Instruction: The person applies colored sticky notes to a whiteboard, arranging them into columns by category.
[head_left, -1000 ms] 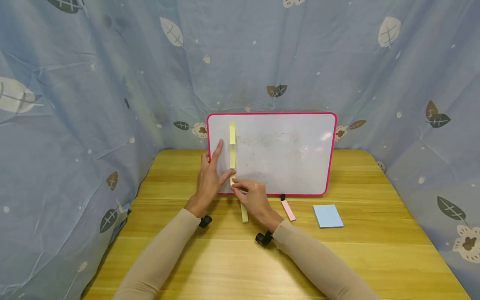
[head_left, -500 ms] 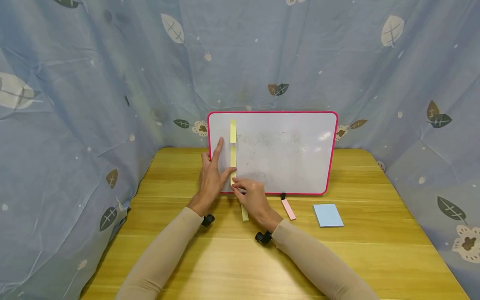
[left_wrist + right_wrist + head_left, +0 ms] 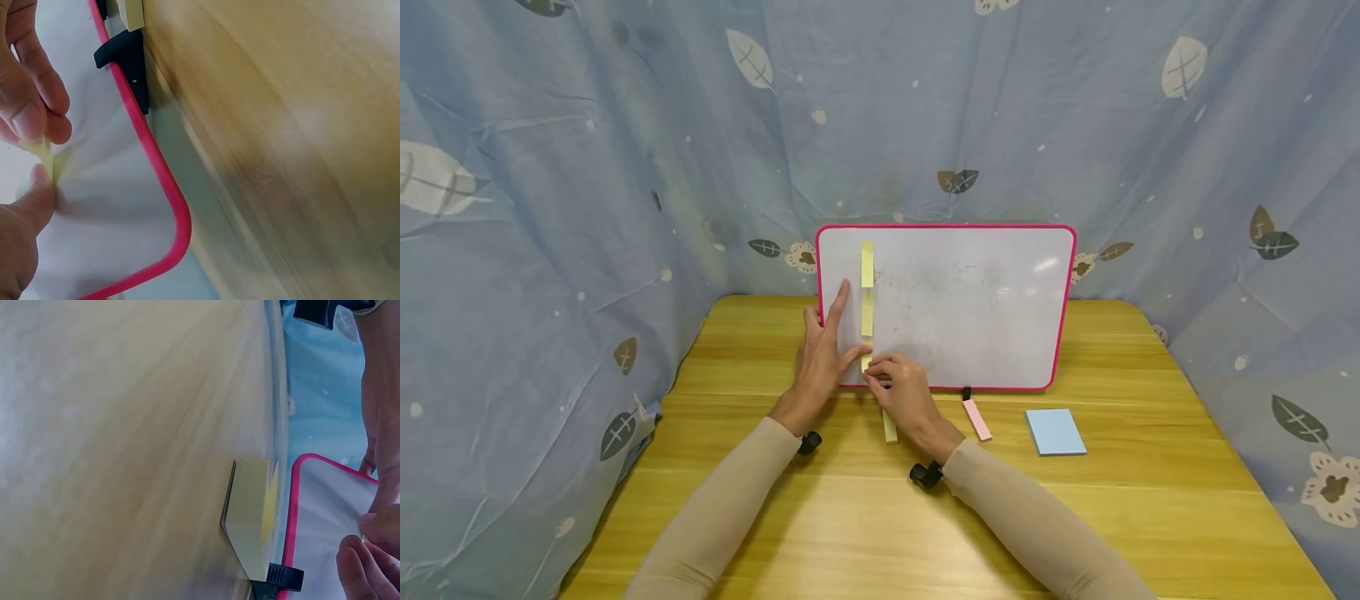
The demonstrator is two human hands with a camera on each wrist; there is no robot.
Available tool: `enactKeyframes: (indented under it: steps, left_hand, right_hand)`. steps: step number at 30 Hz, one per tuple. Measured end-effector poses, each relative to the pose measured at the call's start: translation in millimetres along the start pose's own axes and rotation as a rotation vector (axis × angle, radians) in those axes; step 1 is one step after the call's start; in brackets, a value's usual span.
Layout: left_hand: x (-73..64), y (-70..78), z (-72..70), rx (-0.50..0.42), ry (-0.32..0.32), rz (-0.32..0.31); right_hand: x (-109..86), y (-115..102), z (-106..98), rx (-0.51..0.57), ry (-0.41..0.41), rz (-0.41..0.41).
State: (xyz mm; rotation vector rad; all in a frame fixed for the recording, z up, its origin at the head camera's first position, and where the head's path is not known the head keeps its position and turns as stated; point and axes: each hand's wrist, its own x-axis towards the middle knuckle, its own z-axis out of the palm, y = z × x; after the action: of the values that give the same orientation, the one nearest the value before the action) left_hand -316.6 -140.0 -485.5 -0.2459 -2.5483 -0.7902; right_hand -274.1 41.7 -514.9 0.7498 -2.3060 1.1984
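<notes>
A whiteboard (image 3: 970, 308) with a pink rim stands upright on the table. Two narrow yellow sticky notes, an upper one (image 3: 867, 264) and a middle one (image 3: 867, 312), are stuck one below the other near its left side. Below them is a third yellow sticky note (image 3: 867, 364), its lower end pinched between thumb and fingers of my right hand (image 3: 910, 402). My left hand (image 3: 820, 358) lies at the board's left edge, index finger straight, the thumb touching this note's upper part. In the left wrist view the note (image 3: 60, 164) looks bent between both hands.
On the table, a narrow yellow sticky-note pad (image 3: 890, 428) lies partly behind my right hand. Farther right are a pink narrow pad (image 3: 977, 419) and a square light-blue pad (image 3: 1056, 432). Black feet (image 3: 132, 72) hold the board's lower rim. A patterned blue curtain (image 3: 880, 108) hangs behind.
Both hands stay nearly in place at the third note. The left thumb shows slightly lower, leaving a bit of the note's upper end visible above it.
</notes>
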Motion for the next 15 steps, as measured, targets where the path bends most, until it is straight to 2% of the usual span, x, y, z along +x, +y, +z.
enactKeyframes:
  steps: [8, 15]
  left_hand:
    - [-5.5, 0.4, -4.4, 0.009, -0.04, 0.004]
    - [-14.1, -1.7, -9.2, 0.009, -0.025, 0.027]
  right_hand:
    - [-3.2, 2, -5, -0.029, -0.044, 0.013]
    - [-8.9, 2, -21, -0.06, -0.094, 0.04]
